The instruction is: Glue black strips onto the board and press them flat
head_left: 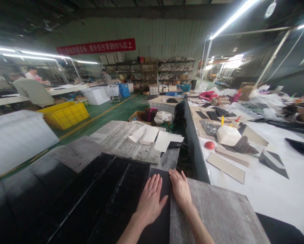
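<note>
My left hand lies flat, fingers stretched out, on a black sheet at the near edge of a grey felt-covered board. My right hand rests flat beside it, palm down, on the sheet's right edge where it meets the grey board. To the left lie several long black strips side by side. Neither hand holds anything.
White cut pieces lie on a grey board further ahead. A white table on the right carries a white glue bottle, a red cap, tan and dark pieces. Yellow crate and people at left.
</note>
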`<action>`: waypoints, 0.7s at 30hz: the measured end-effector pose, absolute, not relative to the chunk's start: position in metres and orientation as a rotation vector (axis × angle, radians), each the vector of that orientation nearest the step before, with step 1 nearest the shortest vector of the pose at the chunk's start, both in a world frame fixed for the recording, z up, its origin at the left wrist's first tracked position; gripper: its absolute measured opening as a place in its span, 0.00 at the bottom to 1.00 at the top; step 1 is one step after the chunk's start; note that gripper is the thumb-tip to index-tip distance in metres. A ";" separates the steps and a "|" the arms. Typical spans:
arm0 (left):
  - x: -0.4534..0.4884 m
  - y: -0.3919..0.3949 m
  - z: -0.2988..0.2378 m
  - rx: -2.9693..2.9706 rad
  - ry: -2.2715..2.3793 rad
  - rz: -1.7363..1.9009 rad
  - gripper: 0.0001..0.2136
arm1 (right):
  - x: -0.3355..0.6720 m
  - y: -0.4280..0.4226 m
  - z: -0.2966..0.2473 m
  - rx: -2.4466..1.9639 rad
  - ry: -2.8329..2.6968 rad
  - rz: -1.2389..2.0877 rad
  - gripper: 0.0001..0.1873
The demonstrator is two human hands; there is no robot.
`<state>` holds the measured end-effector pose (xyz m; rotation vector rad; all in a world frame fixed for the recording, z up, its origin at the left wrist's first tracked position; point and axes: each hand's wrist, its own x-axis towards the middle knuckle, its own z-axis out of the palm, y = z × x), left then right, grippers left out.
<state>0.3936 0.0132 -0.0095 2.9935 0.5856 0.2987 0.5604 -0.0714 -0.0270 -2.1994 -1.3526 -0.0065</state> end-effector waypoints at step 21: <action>0.403 0.016 -0.016 3.037 0.583 0.321 0.29 | 0.558 -0.072 -0.021 -2.170 -1.322 0.015 0.22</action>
